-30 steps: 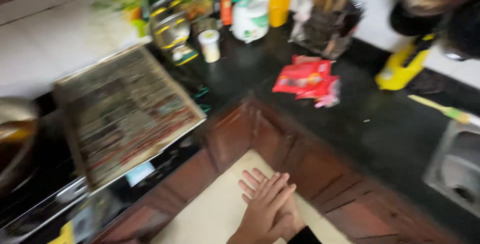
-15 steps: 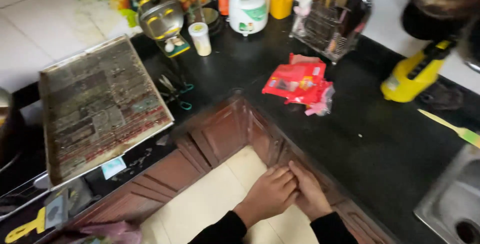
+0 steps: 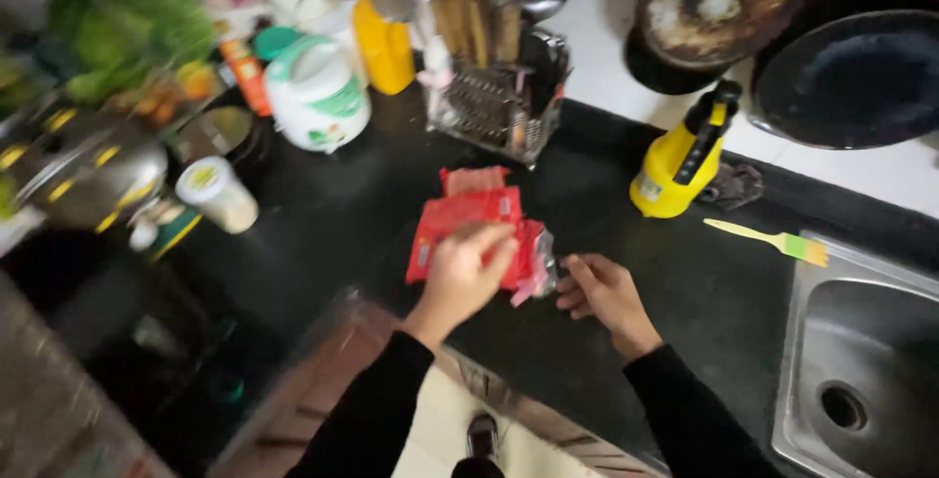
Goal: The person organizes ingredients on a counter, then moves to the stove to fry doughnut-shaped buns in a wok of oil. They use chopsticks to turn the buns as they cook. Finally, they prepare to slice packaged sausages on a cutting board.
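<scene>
Red plastic packets [image 3: 468, 216] lie in a small heap on the black countertop [image 3: 685, 282]. My left hand [image 3: 464, 273] rests on top of them, fingers curled over the front packet. My right hand [image 3: 602, 292] lies on the counter just right of the heap, its fingertips touching the packets' crumpled clear edge. Both arms wear black sleeves. I cannot tell whether either hand has a firm grip.
A yellow spray bottle [image 3: 679, 157] and a yellow-green brush [image 3: 773, 241] sit right of the packets, by a steel sink [image 3: 861, 370]. Behind are a utensil rack [image 3: 499, 96], a white jar [image 3: 315, 94] and a yellow bottle [image 3: 383, 43]. A small lidded jar [image 3: 217, 192] stands left.
Both hands have risen from below the counter edge, over the floor, up onto the countertop at the red packets. The view has swung right and closer, away from the tray.
</scene>
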